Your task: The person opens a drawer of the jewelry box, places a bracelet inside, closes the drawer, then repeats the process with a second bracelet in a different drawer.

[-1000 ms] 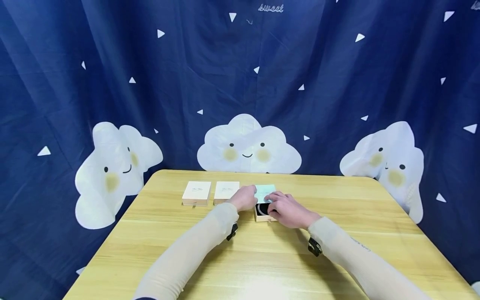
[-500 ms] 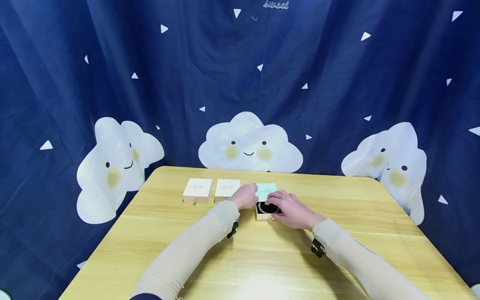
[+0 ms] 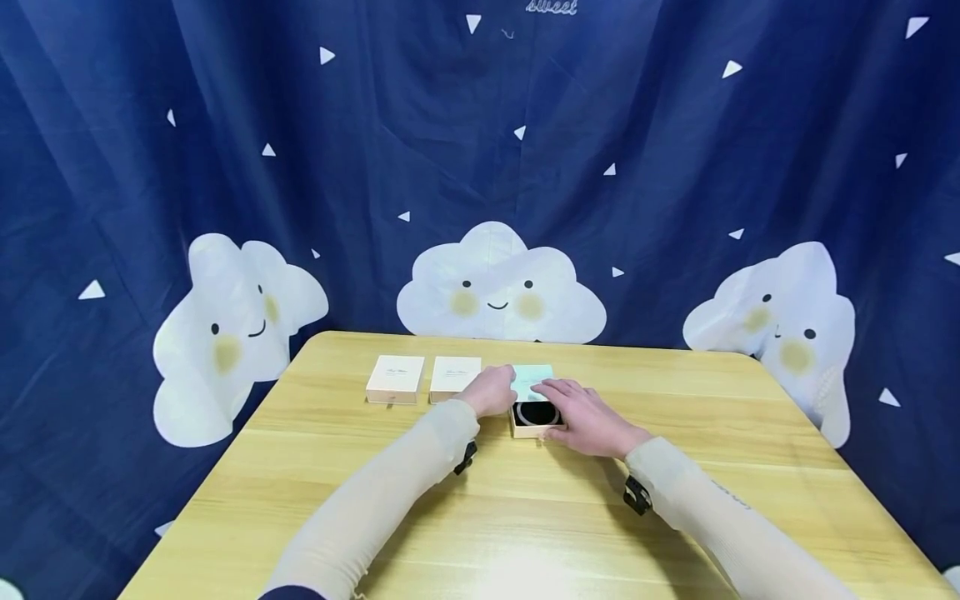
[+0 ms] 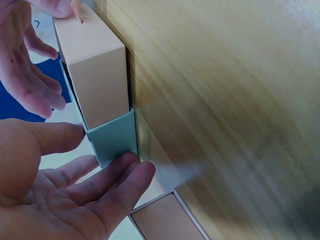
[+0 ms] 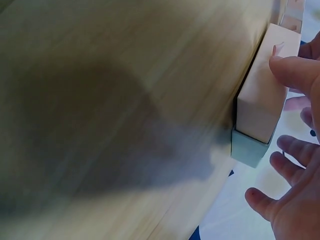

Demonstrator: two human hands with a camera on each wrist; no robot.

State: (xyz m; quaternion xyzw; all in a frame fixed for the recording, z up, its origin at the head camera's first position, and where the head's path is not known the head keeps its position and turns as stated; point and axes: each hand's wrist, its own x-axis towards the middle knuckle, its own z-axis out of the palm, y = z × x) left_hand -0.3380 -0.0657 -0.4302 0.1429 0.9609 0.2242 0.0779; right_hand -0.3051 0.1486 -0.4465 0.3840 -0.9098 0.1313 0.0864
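Note:
A drawer-style gift box sits on the table with its mint-green sleeve at the back and its pale pink drawer pulled partway out. Inside the drawer, a pale ring-shaped bangle lies on black lining. My left hand grips the sleeve's left side between thumb and fingers. My right hand is at the drawer's right, its thumb touching the drawer front beside a small ribbon pull. In the right wrist view its other fingers are spread, apart from the drawer front.
Two closed white-topped boxes stand to the left in a row: one at the far left, the other beside my left hand. The wooden table reaches back to a navy curtain with cloud prints.
My right hand's fingers have lifted off the bangle area and drawn to the right, uncovering more of the bangle. The left hand keeps its grip on the sleeve. The view has shifted slightly.

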